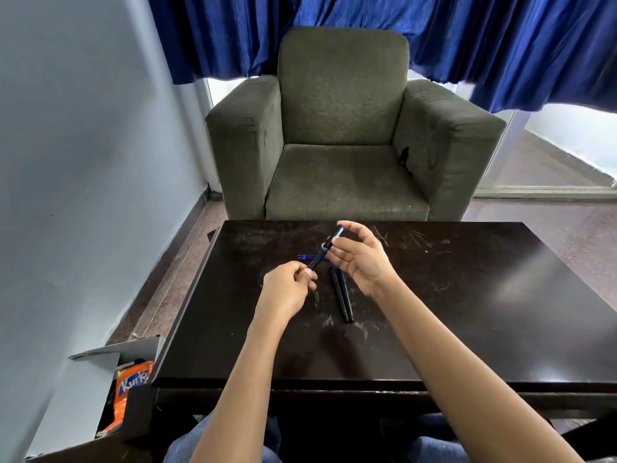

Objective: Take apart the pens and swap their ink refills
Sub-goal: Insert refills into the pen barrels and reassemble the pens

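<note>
I hold a dark pen (325, 247) slanted above the dark wooden table (450, 295). My left hand (288, 290) pinches its lower tip end. My right hand (359, 257) grips its upper end, where a bluish cap part shows. A blue ink refill (305, 257) lies flat on the table just behind the held pen. Two black pen parts (342, 294) lie side by side on the table between my hands, pointing toward me.
A grey-green armchair (344, 128) stands right behind the table's far edge. Blue curtains (467, 38) hang above it. A wall runs along the left. An open cardboard box with an orange snack packet (130, 392) sits on the floor by the table's near left corner.
</note>
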The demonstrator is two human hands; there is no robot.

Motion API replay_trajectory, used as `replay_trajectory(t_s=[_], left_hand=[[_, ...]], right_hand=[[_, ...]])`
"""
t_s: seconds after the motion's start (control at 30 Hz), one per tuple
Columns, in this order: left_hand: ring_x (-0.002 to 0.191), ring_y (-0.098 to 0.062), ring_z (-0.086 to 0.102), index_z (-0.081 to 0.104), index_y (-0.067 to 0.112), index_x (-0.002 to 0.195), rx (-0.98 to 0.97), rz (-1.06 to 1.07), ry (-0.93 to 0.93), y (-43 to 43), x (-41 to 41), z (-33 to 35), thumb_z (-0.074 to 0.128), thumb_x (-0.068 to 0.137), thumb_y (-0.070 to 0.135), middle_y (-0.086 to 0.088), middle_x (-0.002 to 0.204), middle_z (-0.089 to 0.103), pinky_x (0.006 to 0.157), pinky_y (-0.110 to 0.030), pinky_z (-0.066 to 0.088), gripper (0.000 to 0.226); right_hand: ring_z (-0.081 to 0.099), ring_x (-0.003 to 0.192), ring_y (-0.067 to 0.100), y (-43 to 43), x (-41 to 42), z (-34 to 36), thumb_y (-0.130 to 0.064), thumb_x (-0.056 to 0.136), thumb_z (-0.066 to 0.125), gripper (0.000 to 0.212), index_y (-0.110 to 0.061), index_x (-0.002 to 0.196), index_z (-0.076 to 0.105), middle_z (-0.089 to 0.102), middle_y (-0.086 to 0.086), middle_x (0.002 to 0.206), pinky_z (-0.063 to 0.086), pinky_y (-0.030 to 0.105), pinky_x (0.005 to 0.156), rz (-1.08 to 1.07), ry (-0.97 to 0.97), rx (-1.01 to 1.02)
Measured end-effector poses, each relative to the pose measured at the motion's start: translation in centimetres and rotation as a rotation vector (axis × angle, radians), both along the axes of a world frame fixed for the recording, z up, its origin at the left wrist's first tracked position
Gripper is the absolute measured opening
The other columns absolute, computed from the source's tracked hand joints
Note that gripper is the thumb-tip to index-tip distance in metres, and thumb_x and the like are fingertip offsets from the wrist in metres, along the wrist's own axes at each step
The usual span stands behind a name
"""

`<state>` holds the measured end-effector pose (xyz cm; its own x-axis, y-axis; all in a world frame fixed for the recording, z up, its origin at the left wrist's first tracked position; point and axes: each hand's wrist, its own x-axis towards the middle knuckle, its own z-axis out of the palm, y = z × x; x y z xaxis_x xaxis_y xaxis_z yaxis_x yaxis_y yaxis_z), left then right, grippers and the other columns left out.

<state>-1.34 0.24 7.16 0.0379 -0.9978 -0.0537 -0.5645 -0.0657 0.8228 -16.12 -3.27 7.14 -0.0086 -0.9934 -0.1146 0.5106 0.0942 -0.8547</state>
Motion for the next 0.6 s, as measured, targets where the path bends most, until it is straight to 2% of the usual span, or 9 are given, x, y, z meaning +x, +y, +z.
replay_trajectory(t_s=[0.1, 0.13, 0.23, 0.37, 0.43, 0.5, 0.6], left_hand=[[0.071, -0.003, 0.061, 0.069, 0.014, 0.097, -0.032, 0.015, 0.005, 0.0, 0.1, 0.1, 0.045, 0.099, 0.02, 0.006, 0.078, 0.068, 0.075, -0.018, 0.05, 0.024], [0.071, -0.002, 0.061, 0.069, 0.014, 0.098, -0.05, 0.023, 0.003, 0.0, 0.1, 0.1, 0.046, 0.099, 0.02, 0.006, 0.08, 0.068, 0.074, -0.016, 0.05, 0.023], [0.062, 0.004, 0.057, 0.069, 0.014, 0.098, -0.104, 0.043, -0.038, 0.2, 0.0, 0.2, 0.049, 0.098, 0.019, 0.006, 0.082, 0.068, 0.055, -0.002, 0.042, 0.021], [0.059, 0.003, 0.054, 0.072, 0.011, 0.095, -0.147, 0.07, -0.063, 0.5, 0.1, -0.2, 0.05, 0.097, 0.017, 0.004, 0.079, 0.068, 0.055, 0.005, 0.037, 0.022], [0.059, 0.002, 0.054, 0.072, 0.011, 0.096, -0.146, 0.084, -0.088, 0.5, 0.1, -0.5, 0.052, 0.096, 0.017, 0.004, 0.082, 0.069, 0.054, 0.005, 0.038, 0.021], [0.06, 0.001, 0.053, 0.072, 0.012, 0.096, -0.134, 0.088, -0.125, 0.4, 0.1, -0.8, 0.053, 0.096, 0.018, 0.002, 0.086, 0.072, 0.049, -0.002, 0.039, 0.021], [0.062, -0.003, 0.056, 0.074, 0.013, 0.094, -0.111, 0.094, -0.16, 0.5, 0.1, -1.4, 0.053, 0.095, 0.02, 0.001, 0.085, 0.073, 0.05, -0.006, 0.033, 0.022]], right_hand=[[0.067, 0.076, 0.02, 0.6, 1.1, 0.0, 0.009, 0.086, 0.057, 0.035, -0.013, 0.113, 0.057, 0.064, 0.011, 0.088, 0.058, 0.03, 0.075, 0.099, 0.116, -0.047], [0.067, 0.077, 0.02, 0.9, 1.6, -0.1, 0.009, 0.085, 0.059, 0.037, -0.012, 0.116, 0.056, 0.065, 0.013, 0.09, 0.058, 0.029, 0.073, 0.112, 0.139, -0.064], [0.067, 0.083, 0.024, 1.3, 2.6, -0.3, 0.008, 0.084, 0.062, 0.044, -0.009, 0.123, 0.053, 0.064, 0.015, 0.092, 0.058, 0.03, 0.072, 0.072, 0.179, -0.098], [0.065, 0.087, 0.03, 1.5, 3.2, -1.0, 0.009, 0.082, 0.062, 0.041, -0.013, 0.116, 0.055, 0.065, 0.015, 0.089, 0.056, 0.036, 0.075, 0.024, 0.204, -0.12], [0.065, 0.085, 0.028, 1.6, 3.3, -1.3, 0.009, 0.082, 0.061, 0.04, -0.013, 0.115, 0.055, 0.066, 0.015, 0.089, 0.056, 0.036, 0.074, 0.006, 0.222, -0.12], [0.065, 0.082, 0.027, 1.7, 3.4, -1.6, 0.01, 0.082, 0.061, 0.041, -0.011, 0.116, 0.055, 0.067, 0.016, 0.09, 0.056, 0.035, 0.074, -0.011, 0.238, -0.109], [0.066, 0.083, 0.03, 1.9, 3.4, -2.4, 0.008, 0.081, 0.062, 0.04, -0.015, 0.112, 0.056, 0.067, 0.024, 0.095, 0.056, 0.039, 0.079, -0.023, 0.258, -0.072]])
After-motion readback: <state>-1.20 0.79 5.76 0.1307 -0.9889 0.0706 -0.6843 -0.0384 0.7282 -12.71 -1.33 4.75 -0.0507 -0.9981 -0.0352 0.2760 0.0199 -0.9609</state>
